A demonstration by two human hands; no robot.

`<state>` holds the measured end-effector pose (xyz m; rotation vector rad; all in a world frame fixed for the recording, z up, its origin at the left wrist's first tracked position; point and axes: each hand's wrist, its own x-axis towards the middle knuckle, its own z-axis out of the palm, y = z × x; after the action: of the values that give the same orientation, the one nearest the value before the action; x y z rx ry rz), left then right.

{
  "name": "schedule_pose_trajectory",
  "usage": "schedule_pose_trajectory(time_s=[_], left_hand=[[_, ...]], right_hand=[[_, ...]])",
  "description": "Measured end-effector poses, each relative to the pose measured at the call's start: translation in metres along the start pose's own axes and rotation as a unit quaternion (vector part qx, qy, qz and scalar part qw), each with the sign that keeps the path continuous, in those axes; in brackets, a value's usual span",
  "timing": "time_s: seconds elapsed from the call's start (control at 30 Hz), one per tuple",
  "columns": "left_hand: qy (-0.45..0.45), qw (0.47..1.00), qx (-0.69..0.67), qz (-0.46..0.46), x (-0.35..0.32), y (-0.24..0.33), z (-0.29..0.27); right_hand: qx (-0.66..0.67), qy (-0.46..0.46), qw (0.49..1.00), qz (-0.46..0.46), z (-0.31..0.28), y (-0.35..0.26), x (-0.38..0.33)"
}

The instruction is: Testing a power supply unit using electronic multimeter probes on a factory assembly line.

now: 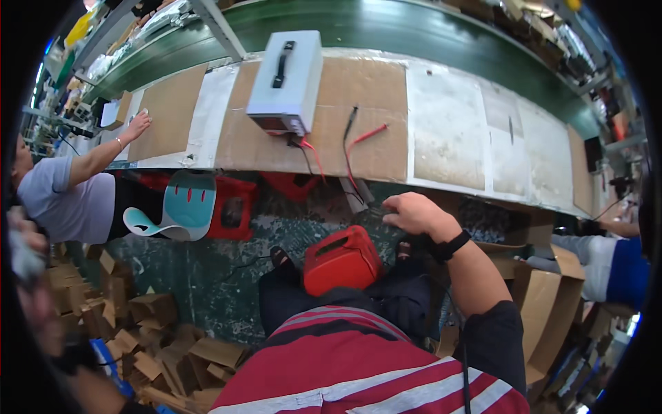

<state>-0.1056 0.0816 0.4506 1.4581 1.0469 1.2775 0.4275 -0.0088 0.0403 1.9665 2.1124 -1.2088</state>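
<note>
My right hand [416, 213] is in the air just off the table's front edge, its fingers loosely bent and slightly apart, with nothing visible in them. A black band [452, 245] circles that wrist. Nearest to it on the cardboard-covered table lie two test leads, one with a black probe [350, 123] and one with a red probe [370, 133]. They lie beside a pale box-shaped instrument [288, 76] with a black top handle and a dark front panel. At the far left rim my left hand [29, 255] is smeared by motion, a greyish patch beside it. Whether it holds anything is unclear.
Below me is a red plastic stool [343, 262]. Cardboard boxes [153, 310] are piled at lower left; an open carton [543, 314] stands right. A co-worker [79, 186] reaches over the table by a turquoise chair seat [187, 210]. A green conveyor belt [372, 33] runs behind.
</note>
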Motion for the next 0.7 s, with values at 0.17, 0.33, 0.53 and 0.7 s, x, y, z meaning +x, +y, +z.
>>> schedule_pose_trajectory(time_s=[0.17, 0.33, 0.53, 0.7], left_hand=[[-0.108, 0.96, -0.146, -0.211, -0.006, -0.199, 0.024], [-0.135, 0.884, -0.285, -0.344, -0.035, -0.312, 0.095], [-0.186, 0.827, -0.348, -0.4, -0.018, -0.379, 0.175], [-0.169, 0.79, -0.426, -0.407, -0.015, -0.412, 0.201]], right_hand=[[-0.171, 0.046, 0.976, 0.128, -0.062, -0.084, 0.026], [-0.286, 0.178, 0.94, 0.046, -0.067, -0.049, 0.102], [-0.451, 0.202, 0.866, -0.073, -0.064, 0.003, 0.18], [-0.386, 0.193, 0.898, -0.08, -0.079, -0.005, 0.191]])
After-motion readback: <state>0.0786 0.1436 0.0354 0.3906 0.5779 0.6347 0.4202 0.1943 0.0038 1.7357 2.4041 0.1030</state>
